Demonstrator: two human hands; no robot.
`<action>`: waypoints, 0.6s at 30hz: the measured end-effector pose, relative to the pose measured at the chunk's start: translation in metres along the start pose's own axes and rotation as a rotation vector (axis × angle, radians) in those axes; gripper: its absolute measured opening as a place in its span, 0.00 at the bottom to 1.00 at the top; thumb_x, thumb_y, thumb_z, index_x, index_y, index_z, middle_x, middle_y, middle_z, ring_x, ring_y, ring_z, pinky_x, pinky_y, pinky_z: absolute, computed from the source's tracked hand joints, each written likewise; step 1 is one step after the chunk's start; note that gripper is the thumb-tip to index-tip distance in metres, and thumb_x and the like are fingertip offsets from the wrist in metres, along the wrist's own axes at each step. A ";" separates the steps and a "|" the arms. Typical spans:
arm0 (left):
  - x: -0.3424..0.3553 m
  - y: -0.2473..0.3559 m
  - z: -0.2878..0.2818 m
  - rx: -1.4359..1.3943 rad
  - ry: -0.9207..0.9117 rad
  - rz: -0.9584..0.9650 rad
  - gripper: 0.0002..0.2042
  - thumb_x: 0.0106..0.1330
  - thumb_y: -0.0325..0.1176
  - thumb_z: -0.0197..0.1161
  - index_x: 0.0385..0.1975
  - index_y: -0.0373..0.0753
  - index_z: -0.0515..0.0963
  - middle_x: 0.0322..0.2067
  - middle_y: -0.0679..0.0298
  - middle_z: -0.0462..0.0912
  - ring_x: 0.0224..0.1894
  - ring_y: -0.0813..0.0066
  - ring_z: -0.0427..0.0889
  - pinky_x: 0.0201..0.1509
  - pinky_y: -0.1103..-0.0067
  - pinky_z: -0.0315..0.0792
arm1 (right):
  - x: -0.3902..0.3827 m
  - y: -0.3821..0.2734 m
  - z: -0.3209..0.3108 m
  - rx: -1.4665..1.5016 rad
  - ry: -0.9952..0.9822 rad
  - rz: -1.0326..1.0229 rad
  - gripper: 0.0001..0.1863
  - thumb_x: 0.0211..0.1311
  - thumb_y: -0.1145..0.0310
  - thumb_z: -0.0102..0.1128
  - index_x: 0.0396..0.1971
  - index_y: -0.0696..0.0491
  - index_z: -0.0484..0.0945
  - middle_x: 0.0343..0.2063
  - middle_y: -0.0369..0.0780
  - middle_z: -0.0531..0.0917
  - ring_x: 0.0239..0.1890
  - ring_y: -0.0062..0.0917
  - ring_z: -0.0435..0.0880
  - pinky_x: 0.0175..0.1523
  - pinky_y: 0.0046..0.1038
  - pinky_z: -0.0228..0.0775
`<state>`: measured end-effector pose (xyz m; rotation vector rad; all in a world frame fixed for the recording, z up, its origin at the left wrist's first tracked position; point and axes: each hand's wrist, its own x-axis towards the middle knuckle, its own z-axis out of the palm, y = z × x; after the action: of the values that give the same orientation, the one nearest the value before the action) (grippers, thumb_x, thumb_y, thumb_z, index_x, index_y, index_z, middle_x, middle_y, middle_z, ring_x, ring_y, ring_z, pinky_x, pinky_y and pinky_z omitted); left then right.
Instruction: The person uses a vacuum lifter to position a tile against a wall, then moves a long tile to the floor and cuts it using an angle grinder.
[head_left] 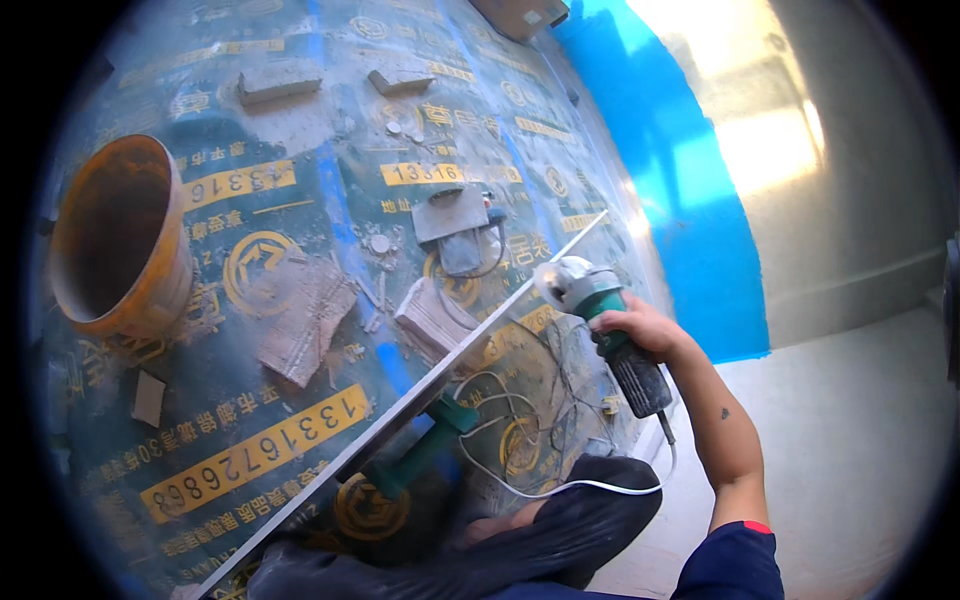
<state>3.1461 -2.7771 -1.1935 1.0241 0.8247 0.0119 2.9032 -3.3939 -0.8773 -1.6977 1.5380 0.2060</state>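
My right hand [640, 328] is wrapped around a green and black angle grinder [628, 362], its fingers closed on the body. The grinder's disc and guard [566, 283] face away from me, right beside a long, narrow metal strip [440, 370]. That strip runs diagonally from the lower left to the upper right; whether the disc touches it I cannot tell. Under the strip's middle is a dark green object [425, 445], partly shadowed. A pale power cord [560, 492] leads from the grinder across the floor. My left hand does not show.
Printed green protective sheeting [290, 350] covers the floor. An orange-rimmed bucket [120, 240] stands at left. Broken pieces [305, 315], a curved moulding piece [435, 315] and a grey boxy tool [455, 225] lie about. Blue film [690, 200] lies on the right; a cardboard box [520, 15] sits at the far edge.
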 end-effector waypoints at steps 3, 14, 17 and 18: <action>0.018 0.024 -0.044 -0.058 0.056 -0.007 0.19 0.75 0.47 0.43 0.48 0.36 0.73 0.46 0.61 0.75 0.49 0.66 0.73 0.59 0.71 0.62 | 0.004 0.008 -0.001 0.229 -0.014 -0.091 0.19 0.56 0.66 0.64 0.46 0.56 0.73 0.31 0.40 0.82 0.29 0.25 0.85 0.35 0.28 0.81; 0.063 0.014 0.042 0.183 0.025 -0.122 0.26 0.75 0.51 0.40 0.58 0.35 0.71 0.58 0.59 0.74 0.56 0.62 0.72 0.64 0.71 0.63 | -0.050 0.045 0.001 0.785 0.066 -0.139 0.20 0.57 0.61 0.61 0.42 0.62 0.75 0.30 0.46 0.84 0.27 0.30 0.86 0.33 0.32 0.83; 0.075 0.011 0.059 0.186 -0.014 -0.200 0.28 0.76 0.51 0.38 0.58 0.33 0.71 0.59 0.58 0.74 0.58 0.62 0.72 0.64 0.71 0.64 | -0.060 0.042 0.005 0.764 0.034 -0.132 0.21 0.57 0.58 0.61 0.41 0.61 0.75 0.29 0.46 0.84 0.27 0.30 0.86 0.34 0.33 0.82; 0.106 0.003 0.044 0.181 -0.060 -0.232 0.27 0.75 0.51 0.39 0.59 0.36 0.72 0.58 0.60 0.75 0.59 0.62 0.72 0.65 0.69 0.65 | -0.063 0.041 0.007 0.747 0.047 -0.140 0.22 0.57 0.58 0.61 0.41 0.62 0.75 0.29 0.46 0.84 0.27 0.31 0.86 0.34 0.34 0.83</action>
<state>3.2491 -2.7690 -1.2436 1.0874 0.8967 -0.2945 2.8541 -3.3389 -0.8621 -1.1982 1.2892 -0.4372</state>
